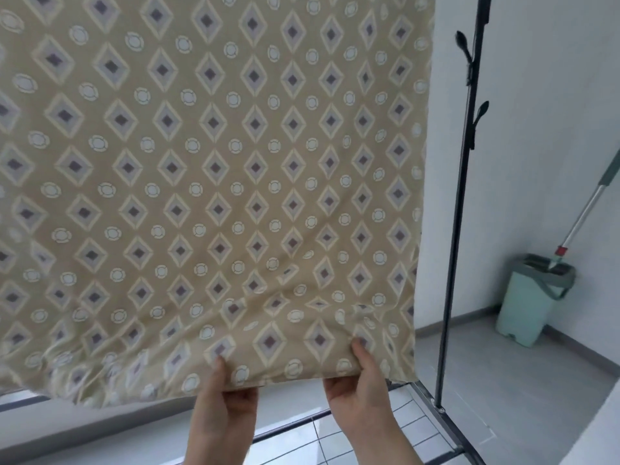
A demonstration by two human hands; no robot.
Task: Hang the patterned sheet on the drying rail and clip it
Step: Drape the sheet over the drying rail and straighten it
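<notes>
— Where is the patterned sheet (214, 162)?
— It hangs spread wide across the left and middle, beige with diamonds and rings. Its top runs out of view, and its right edge falls just left of the black upright pole (459, 203).
— And the hands?
— Both are at its lower hem, nearest us. The left hand (223, 397) pinches the hem, thumb on the near face, the other fingers tucked behind the cloth. The right hand (359, 384), just to its right, grips the same way, and the fabric wrinkles around them.
— Any clips?
— Two black clips (464, 55) sit on the pole, one above the other, apart from the sheet.
— What else?
— Far right, a pale green bucket (523, 303) by the wall, with a mop (583, 213) standing in it
</notes>
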